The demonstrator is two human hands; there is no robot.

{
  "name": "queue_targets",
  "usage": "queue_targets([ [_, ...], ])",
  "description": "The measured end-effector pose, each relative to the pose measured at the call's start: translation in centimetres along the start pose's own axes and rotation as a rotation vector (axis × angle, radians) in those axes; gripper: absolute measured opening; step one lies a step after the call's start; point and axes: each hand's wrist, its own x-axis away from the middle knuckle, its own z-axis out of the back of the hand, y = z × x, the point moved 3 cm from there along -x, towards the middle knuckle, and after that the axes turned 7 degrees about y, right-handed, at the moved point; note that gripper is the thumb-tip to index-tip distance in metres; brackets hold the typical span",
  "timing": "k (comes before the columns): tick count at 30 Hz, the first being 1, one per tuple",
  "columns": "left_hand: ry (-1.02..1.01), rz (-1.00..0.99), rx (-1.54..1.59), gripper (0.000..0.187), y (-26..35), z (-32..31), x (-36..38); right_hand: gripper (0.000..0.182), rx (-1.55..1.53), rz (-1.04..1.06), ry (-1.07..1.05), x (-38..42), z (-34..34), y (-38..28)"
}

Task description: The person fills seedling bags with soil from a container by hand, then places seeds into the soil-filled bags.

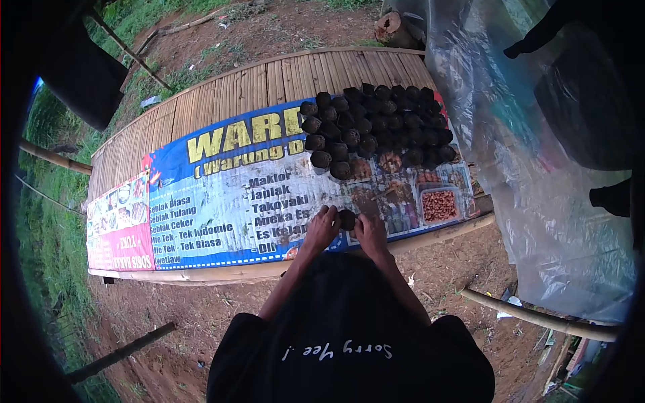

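Black shirt fabric (pixel 349 336) with white lettering fills the 6 o'clock edge of the view, and 2 bare forearms run up from it toward the middle. Both hands meet around 1 small dark soil-filled pot (pixel 347 219) just below centre: the left hand (pixel 321 228) cups it from the 9 o'clock side with fingers curled against it, and the right hand (pixel 370 232) presses in from the 3 o'clock side, so the pot sits pinched between them. It rests on a printed blue menu banner (pixel 222 201) spread over a bamboo-slat platform (pixel 222 87). Toward 1 o'clock from the hands, well apart from them, a packed cluster of similar dark pots (pixel 379 124) stands in rows on the banner. Clear plastic sheeting (pixel 537 201) hangs at 3 o'clock.
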Motion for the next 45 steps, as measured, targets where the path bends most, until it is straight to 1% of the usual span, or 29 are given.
queue_targets([
  [2,-0.012,-0.006,-0.012,0.013,-0.2,-0.2,-0.4,0.015,0.021,0.001,-0.035,0.7,-0.8,0.6],
  [4,-0.027,-0.079,-0.061,0.013,-0.1,-0.3,-1.3,0.015,0.045,0.004,-0.059,0.9,-1.2,0.8],
  [6,-0.009,-0.089,-0.045,0.012,0.2,-0.1,-1.8,0.016,-0.074,0.005,-0.014,1.2,-1.2,0.9],
  [7,0.006,-0.090,-0.032,0.012,0.6,0.1,-1.6,0.016,-0.071,-0.003,-0.017,1.5,-1.1,1.0],
  [8,0.001,-0.090,-0.030,0.012,0.7,0.1,-1.4,0.021,-0.128,-0.107,-0.044,1.7,-1.1,1.3],
  [9,0.039,-0.048,-0.028,0.016,0.8,0.5,-1.2,0.025,-0.187,-0.207,-0.070,1.6,-1.2,1.4],
  [10,0.079,-0.004,-0.027,0.019,0.9,0.8,-1.0,0.025,-0.187,-0.209,-0.068,1.3,-1.0,1.4],
  [11,0.095,0.067,-0.100,0.025,1.0,1.0,-0.5,0.028,-0.095,-0.178,-0.041,0.9,-0.7,1.4],
  [12,0.094,0.067,-0.100,0.025,1.0,1.1,-0.2,0.032,-0.003,-0.148,-0.014,0.5,-0.3,1.2],
  [13,0.009,0.128,-0.103,0.028,0.7,0.8,0.2,0.032,-0.002,-0.150,-0.015,0.0,0.3,0.6],
  [14,-0.076,0.190,-0.106,0.031,0.5,0.6,0.7,0.031,0.077,-0.061,-0.002,-0.6,1.0,-0.2],
  [15,-0.075,0.190,-0.106,0.031,0.5,0.4,1.0,0.031,0.155,0.030,0.012,-0.9,1.4,-0.8],
  [16,-0.084,0.173,-0.092,0.029,0.6,0.2,1.1,0.031,0.156,0.033,0.015,-1.1,1.1,-0.5],
  [18,-0.093,0.148,-0.077,0.027,0.7,-0.2,1.2,0.027,0.240,0.127,-0.061,-1.4,0.3,0.1],
  [20,-0.097,0.122,-0.046,0.020,0.5,-0.4,1.1,0.025,0.239,0.162,-0.051,-1.5,0.0,0.5],
  [21,-0.098,0.118,-0.047,0.020,0.4,-0.6,1.1,0.023,0.235,0.198,-0.047,-1.5,0.1,0.2],
  [22,-0.068,0.088,-0.046,0.017,0.3,-0.6,1.1,0.023,0.234,0.196,-0.045,-1.5,0.3,-0.1],
  [24,-0.039,0.054,-0.043,0.015,0.8,-0.3,1.0,0.025,0.270,0.127,-0.170,-1.4,0.6,-0.4],
  [25,-0.027,0.048,-0.014,0.014,1.7,0.4,0.8,0.025,0.272,0.124,-0.166,-1.4,0.8,-0.6],
  [27,-0.018,0.045,0.013,0.013,2.1,0.9,0.6,0.022,0.216,0.177,0.052,-0.8,1.5,-1.3],
  [28,-0.042,0.047,0.007,0.014,1.6,0.6,0.6,0.022,0.214,0.176,0.051,-0.7,1.1,-0.9],
  [30,-0.071,0.057,0.000,0.015,0.8,0.3,1.3,0.020,0.184,0.104,-0.069,-0.1,0.1,-0.3],
  [31,-0.072,0.034,0.004,0.014,0.6,0.0,1.3,0.020,0.185,0.106,-0.069,0.0,0.2,-0.4],
  [33,-0.076,0.010,0.024,0.014,1.0,0.4,1.1,0.019,0.209,0.127,0.032,0.1,0.6,-1.0],
  [34,-0.082,0.015,0.023,0.014,0.8,0.4,1.5,0.019,0.207,0.122,0.027,0.5,0.5,-0.9],
  [36,-0.108,0.036,-0.019,0.013,0.6,0.5,1.4,0.018,0.142,0.059,-0.049,0.4,0.2,-0.7],
  [40,-0.098,0.027,0.022,0.014,1.3,0.5,1.4,0.017,0.152,0.079,-0.017,0.5,0.9,-1.1],
  [42,-0.090,0.052,0.005,0.014,1.5,1.0,1.1,0.015,0.079,0.059,0.044,0.7,1.1,-1.4],
  [45,-0.109,0.023,-0.018,0.014,0.9,0.6,1.2,0.015,0.114,0.034,0.020,1.1,0.0,-0.5],
])
